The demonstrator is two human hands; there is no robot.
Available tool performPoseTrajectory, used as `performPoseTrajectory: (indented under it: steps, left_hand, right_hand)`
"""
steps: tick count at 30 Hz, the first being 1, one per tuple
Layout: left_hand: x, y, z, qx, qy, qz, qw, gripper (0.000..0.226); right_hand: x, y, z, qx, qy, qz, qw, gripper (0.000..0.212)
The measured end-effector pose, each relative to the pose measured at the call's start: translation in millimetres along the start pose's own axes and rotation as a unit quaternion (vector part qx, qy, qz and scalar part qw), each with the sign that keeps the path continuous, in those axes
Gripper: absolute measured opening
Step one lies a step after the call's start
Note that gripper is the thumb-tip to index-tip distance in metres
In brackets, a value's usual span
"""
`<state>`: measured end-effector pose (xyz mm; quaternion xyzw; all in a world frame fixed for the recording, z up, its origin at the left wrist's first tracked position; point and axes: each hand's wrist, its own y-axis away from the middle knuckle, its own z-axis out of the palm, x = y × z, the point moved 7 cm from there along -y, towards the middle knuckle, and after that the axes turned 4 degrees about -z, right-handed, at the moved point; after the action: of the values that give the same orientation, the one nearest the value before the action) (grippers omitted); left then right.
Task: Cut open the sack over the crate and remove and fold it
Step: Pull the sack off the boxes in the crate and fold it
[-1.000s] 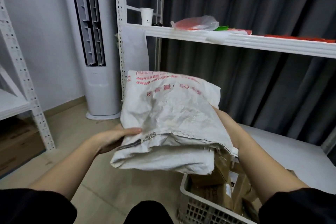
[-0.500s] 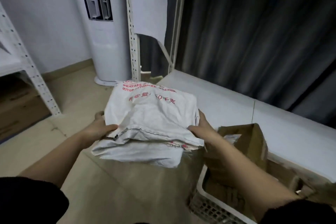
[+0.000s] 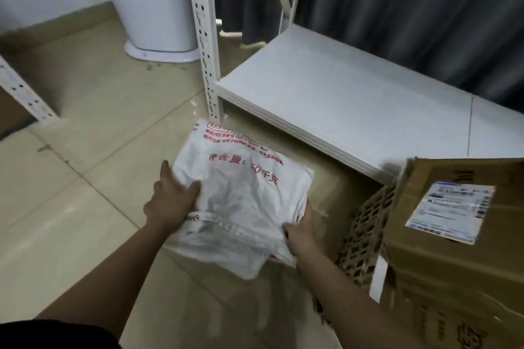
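Note:
The folded white woven sack (image 3: 243, 190) with red print lies low over the tiled floor, in front of me. My left hand (image 3: 173, 195) grips its left edge, thumb on top. My right hand (image 3: 300, 231) pinches its near right corner. The white plastic crate (image 3: 365, 232) with lattice walls stands to the right, partly cut off by the frame. Cardboard boxes (image 3: 453, 235) with a shipping label fill it.
A white low shelf board (image 3: 354, 99) of a metal rack runs behind the sack, its perforated post (image 3: 205, 45) just beyond it. A white standing unit base (image 3: 158, 45) sits at the back left. Dark curtains hang behind the rack. Another rack leg (image 3: 25, 93) is at far left.
Both hands have lowered the folded sack from chest height down toward the floor beside the crate. The view has tilted down with it.

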<state>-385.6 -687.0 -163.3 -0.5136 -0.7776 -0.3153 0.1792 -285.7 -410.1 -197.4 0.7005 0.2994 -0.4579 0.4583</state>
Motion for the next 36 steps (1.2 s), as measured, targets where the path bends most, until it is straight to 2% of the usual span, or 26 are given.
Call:
performPoseTrajectory:
  steps: [4, 6, 7, 9, 10, 11, 13, 14, 15, 17, 18, 21, 23, 25, 27, 32, 36]
  left_hand:
    - [-3.0, 0.5, 42.8, -0.011, -0.125, 0.100, 0.987, 0.083]
    - [-11.1, 8.2, 70.1, -0.054, -0.224, 0.178, 0.957, 0.084]
    - [-19.4, 13.0, 83.1, -0.067, -0.283, 0.215, 0.932, 0.085]
    - [-40.5, 21.2, 101.4, -0.071, -0.353, 0.257, 0.897, 0.083]
    - [-50.0, 24.3, 108.0, -0.073, -0.360, 0.255, 0.894, 0.085]
    - [-59.6, 26.7, 114.7, -0.079, -0.362, 0.242, 0.897, 0.090]
    - [-68.3, 28.4, 126.5, -0.093, -0.364, 0.217, 0.901, 0.101]
    - [-68.4, 27.2, 130.9, -0.081, -0.361, 0.217, 0.903, 0.104]
    - [-68.9, 24.9, 134.2, -0.079, -0.361, 0.219, 0.903, 0.104]
    - [-69.3, 17.3, 137.3, -0.099, -0.361, 0.222, 0.900, 0.097]
    - [-71.4, 14.3, 138.0, -0.118, -0.374, 0.212, 0.895, 0.095]
    - [-65.1, 21.3, 130.8, -0.121, -0.411, 0.248, 0.869, 0.094]
    - [-70.6, 29.7, 127.7, -0.096, -0.413, 0.306, 0.852, 0.073]
    - [-86.8, 40.7, 123.6, -0.079, -0.405, 0.354, 0.839, 0.056]
    - [-106.8, 45.9, 116.3, -0.069, -0.415, 0.358, 0.834, 0.065]
    - [-140.1, 51.2, 120.5, -0.136, -0.453, 0.278, 0.836, 0.102]
    - [-118.6, 27.4, 128.8, -0.133, -0.436, 0.244, 0.856, 0.080]
  right_hand:
    - [47.1, -21.7, 22.3, -0.031, -0.124, 0.033, 0.991, 0.081]
    - [66.8, -32.9, 26.3, -0.014, -0.116, 0.033, 0.993, 0.080]
    - [68.0, -33.0, 24.1, 0.005, -0.077, 0.050, 0.996, 0.083]
    - [69.4, -30.0, 14.0, 0.059, 0.113, 0.070, 0.989, 0.086]
    - [61.5, -24.1, 7.8, 0.097, 0.238, 0.047, 0.965, 0.083]
    - [49.1, -16.8, 8.5, 0.114, 0.347, -0.019, 0.931, 0.077]
    - [37.1, 0.2, 34.5, 0.063, 0.491, -0.175, 0.851, 0.066]
    - [40.1, 9.1, 50.0, 0.017, 0.540, -0.208, 0.815, 0.064]
    - [49.1, 15.1, 60.8, -0.022, 0.571, -0.214, 0.793, 0.065]
    - [69.4, 24.4, 69.9, -0.082, 0.598, -0.179, 0.777, 0.072]
    - [80.9, 27.7, 71.6, -0.108, 0.611, -0.166, 0.766, 0.080]
    - [114.3, 29.8, 68.0, -0.158, 0.648, -0.149, 0.730, 0.105]
    - [119.0, 22.8, 66.1, -0.169, 0.647, -0.162, 0.726, 0.108]
    - [120.4, 13.9, 67.9, -0.216, 0.629, -0.140, 0.734, 0.092]
    - [123.9, 8.9, 67.4, -0.277, 0.605, -0.080, 0.743, 0.079]
    - [125.3, 0.0, 67.0, -0.289, 0.593, -0.056, 0.749, 0.080]
    - [118.7, 3.1, 64.4, -0.261, 0.587, -0.103, 0.759, 0.086]
